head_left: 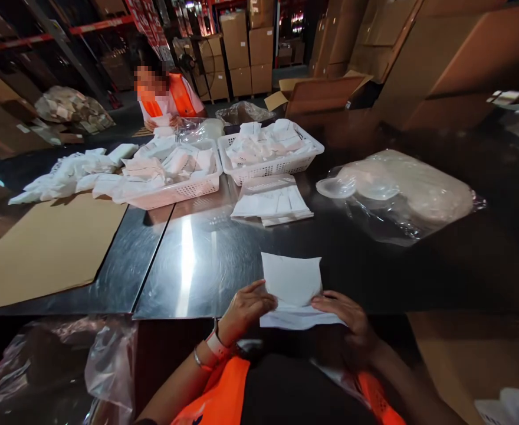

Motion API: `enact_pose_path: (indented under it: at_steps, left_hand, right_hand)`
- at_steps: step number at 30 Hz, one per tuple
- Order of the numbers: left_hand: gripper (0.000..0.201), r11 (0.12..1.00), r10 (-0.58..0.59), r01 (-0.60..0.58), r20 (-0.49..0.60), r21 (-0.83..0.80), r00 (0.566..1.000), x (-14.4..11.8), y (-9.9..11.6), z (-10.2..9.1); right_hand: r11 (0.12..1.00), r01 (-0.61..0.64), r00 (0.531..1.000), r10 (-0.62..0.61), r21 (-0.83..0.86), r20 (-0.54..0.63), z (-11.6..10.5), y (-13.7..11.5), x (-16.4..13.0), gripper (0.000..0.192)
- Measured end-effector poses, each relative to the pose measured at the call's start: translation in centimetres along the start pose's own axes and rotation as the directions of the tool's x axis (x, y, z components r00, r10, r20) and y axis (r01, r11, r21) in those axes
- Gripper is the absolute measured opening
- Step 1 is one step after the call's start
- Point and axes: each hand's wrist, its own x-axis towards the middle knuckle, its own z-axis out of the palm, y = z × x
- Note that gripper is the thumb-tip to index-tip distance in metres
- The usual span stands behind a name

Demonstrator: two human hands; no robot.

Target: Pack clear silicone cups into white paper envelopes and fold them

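At the front edge of the table, a white paper packet (292, 277) lies between my hands, with a flap or second layer spread below it towards me. My left hand (251, 306) grips its left side, fingers curled over the paper. On the opposite side, my right hand (344, 311) pinches the lower right part, thumb hidden. Beyond the packet, a small stack of flat white packets (277, 200) rests on the metal table (215, 265).
Two white plastic baskets (184, 193) hold many white packets, more piled at left. A clear bag of pale round items (436, 189) lies right; a cardboard sheet (56, 248) lies left. A co-worker in an orange vest (180, 97) handles something white across the table.
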Motion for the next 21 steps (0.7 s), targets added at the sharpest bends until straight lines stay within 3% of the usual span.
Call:
enact_pose_path:
  at_steps: [3, 6, 9, 12, 21]
  left_hand:
    - [0.026, 1.0, -0.018, 0.02, -0.193, 0.007, 0.981, -0.4, 0.5, 1.5]
    - [0.041, 0.958, -0.15, 0.222, -0.346, 0.18, 0.926, -0.6, 1.2, 2.9]
    - [0.049, 0.86, -0.29, 0.427, -0.423, 0.278, 0.859, -0.6, 1.6, 3.8]
    - [0.048, 0.802, -0.347, 0.511, -0.453, 0.311, 0.821, -0.6, 1.6, 4.3]
    - [0.043, 0.605, -0.544, 0.69, -0.428, 0.397, 0.722, -1.4, 0.7, 5.2]
  right_hand:
    - [0.967, -0.254, 0.956, 0.254, 0.016, -0.145, 0.8, -1.2, -0.1, 0.038]
    - [0.876, -0.48, 0.846, 0.476, 0.045, -0.239, 1.6, -2.2, -0.1, 0.05]
    - [0.779, -0.625, 0.734, 0.61, 0.055, -0.298, 2.3, -2.9, 0.0, 0.056]
    - [0.707, -0.707, 0.653, 0.662, 0.019, -0.367, 2.7, -3.2, 0.4, 0.056]
    - [0.67, -0.737, 0.656, 0.678, -0.089, -0.331, 2.4, -3.1, 2.7, 0.063]
